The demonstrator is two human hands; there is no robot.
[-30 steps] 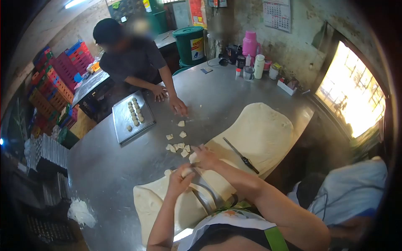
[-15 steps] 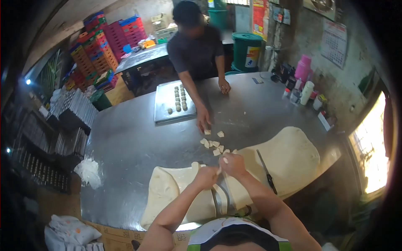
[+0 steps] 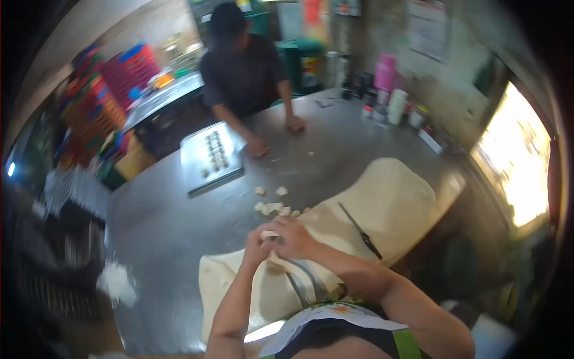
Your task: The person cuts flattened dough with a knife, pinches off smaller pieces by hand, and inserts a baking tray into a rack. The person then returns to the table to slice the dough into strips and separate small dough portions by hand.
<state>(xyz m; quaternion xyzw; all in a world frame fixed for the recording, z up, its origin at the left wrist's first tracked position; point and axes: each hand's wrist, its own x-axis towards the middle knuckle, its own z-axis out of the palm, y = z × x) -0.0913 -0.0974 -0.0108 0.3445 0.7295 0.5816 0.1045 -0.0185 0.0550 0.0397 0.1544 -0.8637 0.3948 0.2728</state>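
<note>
My left hand (image 3: 258, 246) and my right hand (image 3: 289, 238) meet above the table, both closed round the end of a dough strip (image 3: 298, 270). The rest of that strip trails toward my body. To the left and below spreads one part of the dough sheet (image 3: 230, 287); the larger part (image 3: 388, 197) reaches to the right. On it lies a knife (image 3: 360, 232) with a dark handle. Several cut dough pieces (image 3: 272, 207) are scattered just beyond my hands.
A co-worker (image 3: 242, 72) leans at the far side, hands on the table (image 3: 155, 239). Nearby is a tray (image 3: 190, 157) with several dough balls. White flour (image 3: 116, 283) lies at left. Bottles and a pink flask (image 3: 385, 73) stand at the back right.
The view has swung to the right. My hands have come together from slightly apart. The co-worker's hand has drawn back from the dough pieces toward the tray.
</note>
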